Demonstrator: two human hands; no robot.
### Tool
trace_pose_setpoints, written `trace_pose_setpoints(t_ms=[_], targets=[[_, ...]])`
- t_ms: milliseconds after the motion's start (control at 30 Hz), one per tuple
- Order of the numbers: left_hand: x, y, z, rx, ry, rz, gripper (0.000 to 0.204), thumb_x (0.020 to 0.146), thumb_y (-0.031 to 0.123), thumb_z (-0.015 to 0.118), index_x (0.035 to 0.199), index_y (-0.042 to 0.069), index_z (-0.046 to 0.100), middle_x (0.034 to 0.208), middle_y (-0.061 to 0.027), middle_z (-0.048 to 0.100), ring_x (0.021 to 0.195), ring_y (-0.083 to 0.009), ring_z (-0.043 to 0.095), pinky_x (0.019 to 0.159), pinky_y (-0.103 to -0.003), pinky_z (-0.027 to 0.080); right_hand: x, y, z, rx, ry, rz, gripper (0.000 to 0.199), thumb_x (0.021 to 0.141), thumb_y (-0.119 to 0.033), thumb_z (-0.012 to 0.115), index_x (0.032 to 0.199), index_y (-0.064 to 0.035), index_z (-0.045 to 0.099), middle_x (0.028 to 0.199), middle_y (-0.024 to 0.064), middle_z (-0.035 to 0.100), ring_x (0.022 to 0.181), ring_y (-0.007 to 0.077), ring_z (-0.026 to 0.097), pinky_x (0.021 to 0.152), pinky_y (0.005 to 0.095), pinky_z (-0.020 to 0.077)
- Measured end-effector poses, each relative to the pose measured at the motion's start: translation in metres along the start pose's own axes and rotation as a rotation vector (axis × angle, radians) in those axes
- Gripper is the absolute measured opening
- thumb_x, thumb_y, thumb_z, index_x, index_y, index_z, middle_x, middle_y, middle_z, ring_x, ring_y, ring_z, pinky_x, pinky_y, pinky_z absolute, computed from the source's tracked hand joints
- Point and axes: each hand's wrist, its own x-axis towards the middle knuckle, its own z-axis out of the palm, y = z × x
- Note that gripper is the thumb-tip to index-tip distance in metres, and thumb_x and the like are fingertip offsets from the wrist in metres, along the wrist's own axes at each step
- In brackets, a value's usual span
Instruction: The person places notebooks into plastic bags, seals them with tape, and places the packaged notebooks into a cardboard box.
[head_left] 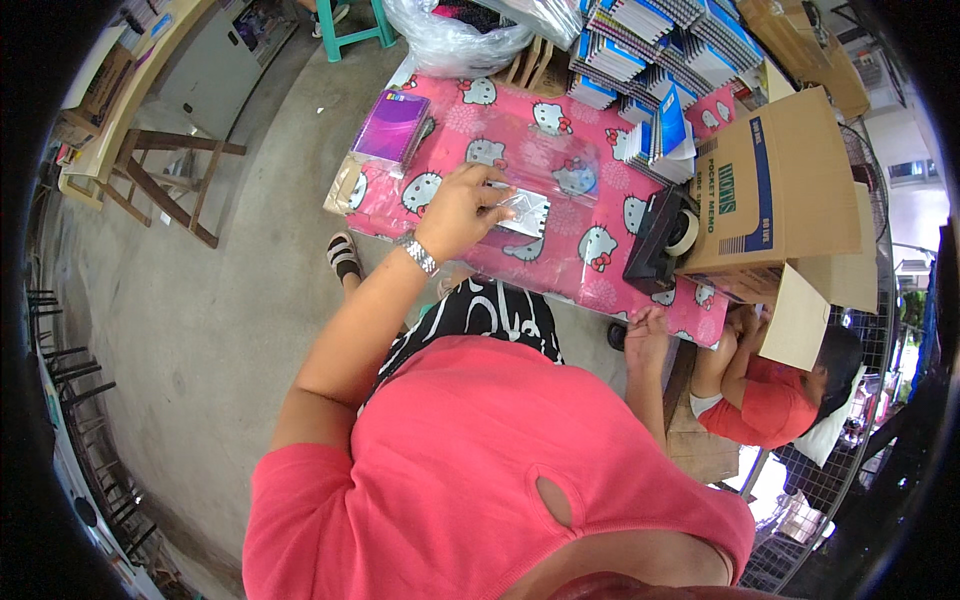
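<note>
My left hand (465, 212), with a silver watch on its wrist, reaches over the pink cartoon-print table cover (565, 150). Its thumb and fingers close on a small whitish notepad (527, 214) with a dark toothed edge like a spiral binding. Whether the pad rests on the cover or is slightly raised, I cannot tell. Close to the table's front edge is my right hand (648, 335), its fingers curled together; anything inside them is hidden. A black tape dispenser (655, 245) with a roll of tape stands between that hand and the open cardboard box (775, 190).
Purple spiral notebooks (392, 128) lie at the table's left corner. Stacks of blue-and-white notebooks (650, 60) rise at the back right, beside clear plastic bags (450, 40). A person in red (765, 400) sits low at the right. Another wooden table (130, 80) stands far left.
</note>
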Motion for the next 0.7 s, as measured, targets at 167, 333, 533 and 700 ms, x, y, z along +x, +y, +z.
trace_pose_setpoints(t_ms=[167, 333, 533, 700], targets=[[-0.009, 0.003, 0.009, 0.045, 0.143, 0.022, 0.02, 0.072, 0.018, 0.077, 0.089, 0.009, 0.074, 0.113, -0.0066, 0.06, 0.107, -0.0245, 0.054, 0.089, -0.035, 0.044, 0.036, 0.026, 0.028, 0.23, -0.4, 0.618, 0.003, 0.093, -0.006, 0.052, 0.092, -0.006, 0.049, 0.078, 0.001, 0.048, 0.061, 0.0093, 0.042, 0.054, 0.0223, 0.035], [-0.016, 0.005, 0.017, -0.085, 0.336, -0.148, 0.019, 0.065, 0.018, 0.082, 0.079, 0.008, 0.073, 0.114, -0.0102, 0.054, 0.109, -0.0253, 0.052, 0.091, -0.035, 0.042, 0.027, 0.004, 0.2, -0.538, -0.96, 0.336, 0.015, 0.09, -0.019, 0.059, 0.085, -0.0075, 0.051, 0.076, -0.0022, 0.052, 0.059, 0.0073, 0.043, 0.053, 0.0228, 0.0354], [-0.01, 0.02, 0.014, -0.096, 0.357, -0.352, 0.02, 0.062, 0.019, 0.084, 0.071, 0.007, 0.071, 0.106, -0.0115, 0.05, 0.106, -0.028, 0.05, 0.092, -0.036, 0.04, 0.034, -0.017, 0.321, -1.183, -1.637, -0.2, 0.029, 0.078, -0.026, 0.073, 0.072, -0.0054, 0.054, 0.067, 0.0007, 0.056, 0.06, 0.0117, 0.052, 0.054, 0.0279, 0.0383], [-0.006, 0.021, 0.011, -0.014, 0.32, -0.379, 0.019, 0.062, 0.018, 0.084, 0.069, 0.007, 0.07, 0.11, -0.0124, 0.051, 0.109, -0.0291, 0.049, 0.093, -0.037, 0.04, 0.041, 0.003, 0.366, -1.707, -1.927, -0.45, 0.039, 0.065, -0.032, 0.08, 0.069, -0.0034, 0.053, 0.059, 0.0084, 0.054, 0.057, 0.0232, 0.052, 0.053, 0.0372, 0.0384]])
